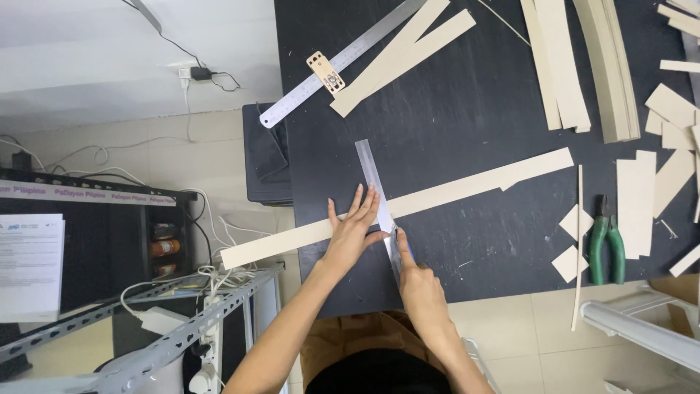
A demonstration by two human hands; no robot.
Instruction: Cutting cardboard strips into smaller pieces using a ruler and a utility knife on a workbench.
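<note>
Cardboard strip (408, 203) under ruler (378, 204), pliers (607, 244) nearby

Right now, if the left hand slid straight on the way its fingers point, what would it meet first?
The left hand points up across the short steel ruler; past it lies bare black table, then probably the crossed cardboard strips.

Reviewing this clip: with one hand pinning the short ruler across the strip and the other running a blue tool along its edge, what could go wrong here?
1. The left hand has fingertips close to the short steel ruler's edge; the blue-handled tool in the right hand could slip toward them.
2. The long beige cardboard strip overhangs the black table's left edge, so it might pivot and skew the line.
</note>
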